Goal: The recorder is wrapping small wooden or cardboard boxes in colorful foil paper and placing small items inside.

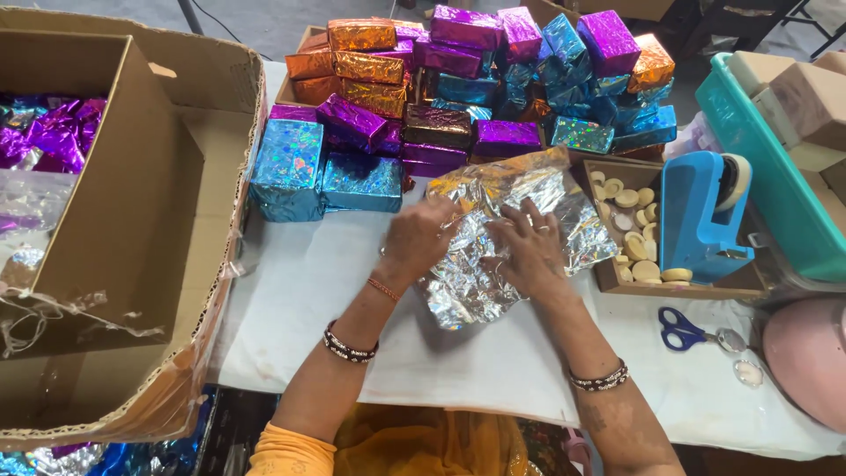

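Both hands press on silver foil (493,234) mid-table, on white cloth (300,300): L hand (419,236) pinches foil's top edge, R hand (529,251) flat, fingers spread. Wrapped boxes (458,88) stacked just behind. Blue tape dispenser (701,216) & scissors (683,330) to R; cardboard box (132,229) to L.

One silver foil sheet (507,234) under two hands, left hand (421,236) and right hand (531,249). One blue tape dispenser (701,216), one pair of blue-handled scissors (687,333), one teal tray (767,172), two brown cardboard boxes: a big one (132,238) and a small one (674,284) with a dozen-plus round cream discs (634,225), exact count unclear. Foil-wrapped packets (458,88): roughly twenty-five or more in purple, blue and orange, stacked, too overlapped to count exactly.
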